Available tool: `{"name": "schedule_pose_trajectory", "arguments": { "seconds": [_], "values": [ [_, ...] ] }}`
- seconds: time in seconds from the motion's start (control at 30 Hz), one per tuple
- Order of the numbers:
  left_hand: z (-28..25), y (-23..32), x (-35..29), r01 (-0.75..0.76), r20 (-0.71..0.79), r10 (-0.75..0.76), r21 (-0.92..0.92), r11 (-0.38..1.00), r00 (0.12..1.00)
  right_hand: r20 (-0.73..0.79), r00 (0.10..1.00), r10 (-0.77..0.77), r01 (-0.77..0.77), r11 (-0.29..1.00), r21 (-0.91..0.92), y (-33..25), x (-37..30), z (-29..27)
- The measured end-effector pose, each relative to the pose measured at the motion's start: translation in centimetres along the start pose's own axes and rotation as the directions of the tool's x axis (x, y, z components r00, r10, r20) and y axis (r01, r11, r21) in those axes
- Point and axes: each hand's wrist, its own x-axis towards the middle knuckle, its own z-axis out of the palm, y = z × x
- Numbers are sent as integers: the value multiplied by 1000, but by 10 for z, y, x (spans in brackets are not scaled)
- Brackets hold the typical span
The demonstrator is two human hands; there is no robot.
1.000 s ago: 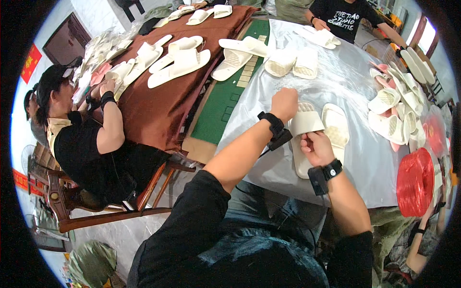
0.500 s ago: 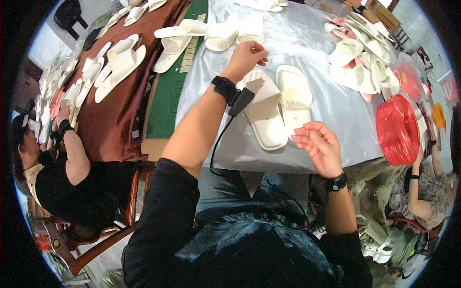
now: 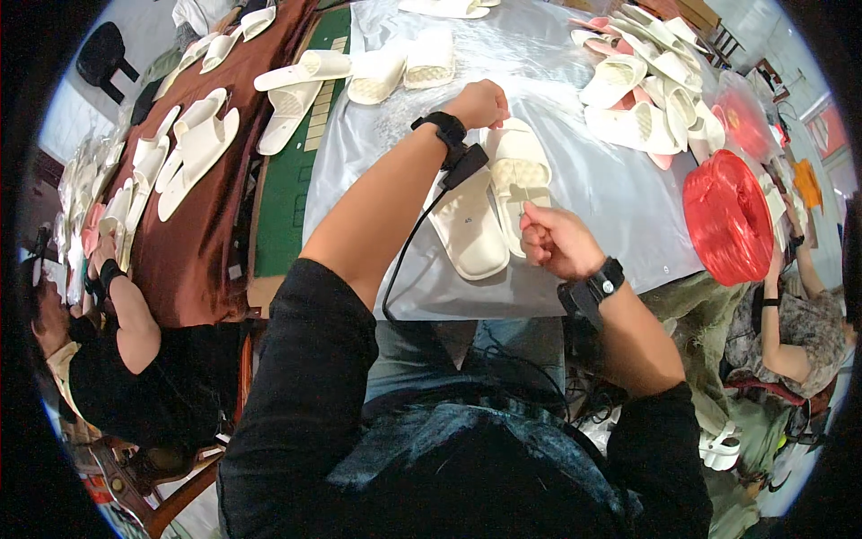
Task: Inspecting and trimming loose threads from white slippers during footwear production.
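Observation:
Two cream slippers lie side by side on the grey plastic-covered table in front of me, the left slipper [image 3: 469,238] partly behind my left wrist and the right slipper [image 3: 521,162] in fuller view. My left hand [image 3: 478,104] is curled closed above their strap end; whatever its fingers hold is hidden. Beside the right slipper's heel, my right hand [image 3: 558,241] is closed in a pinch. What it grips is too small to make out. A dark strap with a small device sits on each wrist.
A heap of cream and pink slippers [image 3: 646,90] lies at the back right, near a red roll of plastic twine [image 3: 723,216]. More slippers [image 3: 377,74] stand at the back left. A co-worker [image 3: 135,359] sits at left by a brown-covered table [image 3: 202,242]; another person [image 3: 781,332] is at right.
My right hand has gone from loosely spread fingers to a closed pinch and moved up to the slipper's heel. The left hand stays curled over the slippers. The whole view has shifted slightly.

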Motion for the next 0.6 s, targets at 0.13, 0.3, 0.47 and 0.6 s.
{"name": "schedule_pose_trajectory", "arguments": {
  "seconds": [0.13, 0.3, 0.47, 0.6],
  "values": [
    [3, 1, 2, 21, 4, -21, 36, 999, 1000, -59, 998, 21, -18, 998, 59, -13, 29, -4],
    [8, -5, 3, 34, -47, -36, -50, 998, 998, -65, 997, 45, -39, 995, 93, -31, 59, -7],
    [6, -1, 10, 52, 62, -52, 4, 999, 997, -52, 998, 45, -39, 993, 109, -32, 72, -8],
    [0, -1, 16, 70, 90, -75, 64, 996, 993, 1, 999, 40, -40, 999, 30, -34, 81, -10]
  ]
}}
